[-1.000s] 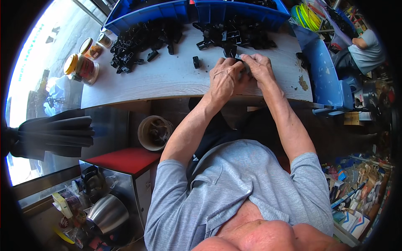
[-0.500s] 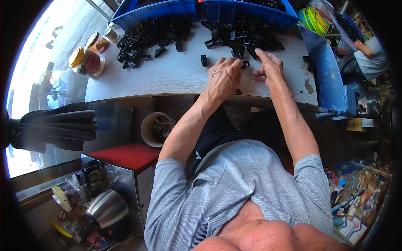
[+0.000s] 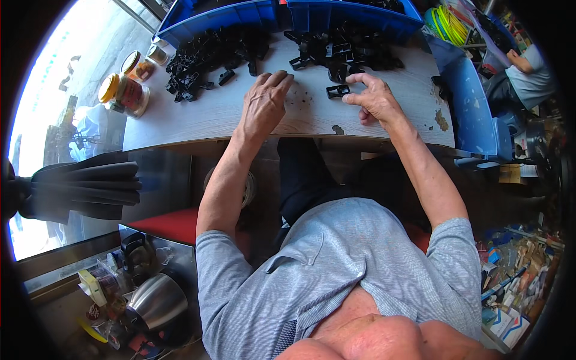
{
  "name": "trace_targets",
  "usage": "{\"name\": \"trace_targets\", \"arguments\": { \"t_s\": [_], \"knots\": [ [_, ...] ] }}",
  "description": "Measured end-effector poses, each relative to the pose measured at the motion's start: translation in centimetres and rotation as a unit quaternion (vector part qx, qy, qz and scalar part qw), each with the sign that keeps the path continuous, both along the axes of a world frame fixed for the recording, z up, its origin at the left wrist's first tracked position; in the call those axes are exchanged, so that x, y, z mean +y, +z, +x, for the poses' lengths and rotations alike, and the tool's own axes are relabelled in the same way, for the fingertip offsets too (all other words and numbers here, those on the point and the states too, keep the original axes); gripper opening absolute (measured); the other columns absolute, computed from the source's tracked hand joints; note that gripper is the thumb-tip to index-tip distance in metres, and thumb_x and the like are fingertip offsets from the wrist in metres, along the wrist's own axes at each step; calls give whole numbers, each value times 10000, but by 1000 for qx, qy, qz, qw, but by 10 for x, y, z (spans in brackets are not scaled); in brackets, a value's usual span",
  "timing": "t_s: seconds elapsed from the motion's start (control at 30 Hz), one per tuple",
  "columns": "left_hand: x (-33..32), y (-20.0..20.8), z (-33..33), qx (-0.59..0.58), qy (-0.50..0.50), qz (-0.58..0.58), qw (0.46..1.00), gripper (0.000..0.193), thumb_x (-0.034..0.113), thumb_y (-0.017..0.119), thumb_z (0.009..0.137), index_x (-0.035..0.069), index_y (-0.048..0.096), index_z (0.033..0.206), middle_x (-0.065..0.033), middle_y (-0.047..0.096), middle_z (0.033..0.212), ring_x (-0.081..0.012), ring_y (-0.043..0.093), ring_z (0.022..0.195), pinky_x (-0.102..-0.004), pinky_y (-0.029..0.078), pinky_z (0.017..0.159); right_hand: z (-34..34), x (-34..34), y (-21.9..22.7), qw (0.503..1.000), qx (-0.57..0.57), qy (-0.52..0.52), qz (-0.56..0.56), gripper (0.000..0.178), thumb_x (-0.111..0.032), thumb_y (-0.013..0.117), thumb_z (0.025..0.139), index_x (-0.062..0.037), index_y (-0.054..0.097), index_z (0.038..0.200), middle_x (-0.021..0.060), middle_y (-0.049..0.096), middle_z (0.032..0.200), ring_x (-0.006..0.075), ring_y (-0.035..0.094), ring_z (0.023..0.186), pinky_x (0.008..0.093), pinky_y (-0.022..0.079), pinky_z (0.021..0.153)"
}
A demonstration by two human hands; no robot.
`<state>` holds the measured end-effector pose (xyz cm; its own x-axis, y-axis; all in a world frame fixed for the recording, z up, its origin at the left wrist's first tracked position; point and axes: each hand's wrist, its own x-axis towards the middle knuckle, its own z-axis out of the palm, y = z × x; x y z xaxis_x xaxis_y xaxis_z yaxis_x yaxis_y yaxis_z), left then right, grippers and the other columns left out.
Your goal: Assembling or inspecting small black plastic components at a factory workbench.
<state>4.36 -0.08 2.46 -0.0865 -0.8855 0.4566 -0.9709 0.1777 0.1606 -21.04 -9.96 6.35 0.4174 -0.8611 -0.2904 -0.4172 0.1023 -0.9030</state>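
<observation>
My left hand (image 3: 264,102) is over the table beside the left pile of black plastic parts (image 3: 204,57). Its fingers are curled down together, and whatever lies beneath them is hidden. My right hand (image 3: 377,101) has thumb and index finger spread apart, the other fingers bent under. Just left of its thumb tip, a single small black plastic part (image 3: 338,91) with openings in it lies on the table; whether the thumb touches it, I cannot tell. Beyond that hand spreads the right pile of black parts (image 3: 348,51).
Two blue bins (image 3: 354,17) stand along the table's far side. Lidded jars (image 3: 125,93) line the left edge. At the right hangs a light-blue tub (image 3: 471,102), and a person (image 3: 528,72) sits farther off. The pale tabletop (image 3: 198,120) has worn spots.
My left hand has moved left, away from my right hand. The black part that stood alone near the middle no longer shows there. My right thumb and index finger have spread beside another part.
</observation>
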Motion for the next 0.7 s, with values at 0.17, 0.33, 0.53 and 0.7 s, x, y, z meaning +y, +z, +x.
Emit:
{"name": "trace_targets", "arguments": {
  "t_s": [0.17, 0.33, 0.53, 0.7],
  "knots": [
    [-3, -1, 0, 46, 7, -4, 999, 374, 19, 681, 862, 73, 702, 1231, -122, 664, 1300, -332, 633, 1172, -426, 551, 944, 11, 1, 5, 997, 69, 20, -25, 467, -142, 800, 825, -85, 646, 1262, -11, 516, 599, 99, 507, 438, 276, 447, 387],
    [-13, -2, 4, 57, 29, -12, 998, 325, 108, 705, 891, 78, 705, 1215, -114, 701, 1219, -330, 647, 1099, -420, 537, 936, 17, 0, 3, 991, 124, 25, -40, 379, -165, 791, 839, -91, 680, 1194, -12, 515, 601, 98, 498, 428, 273, 432, 374],
    [-23, -5, -1, 56, 12, 6, 998, 268, 131, 716, 879, 92, 720, 1144, -95, 744, 1065, -322, 660, 995, -410, 520, 909, 10, -4, -1, 992, 119, 22, -28, 384, -181, 800, 820, -109, 695, 1182, 9, 570, 667, 104, 520, 451, 278, 466, 400],
    [-15, -11, -10, 127, 17, -49, 991, 242, 138, 725, 877, 107, 725, 1116, -99, 745, 988, -331, 670, 913, -418, 534, 860, 11, -1, 0, 991, 128, 23, -40, 387, -193, 808, 804, -123, 713, 1173, 28, 623, 710, 107, 548, 479, 281, 500, 424]
  ]
}}
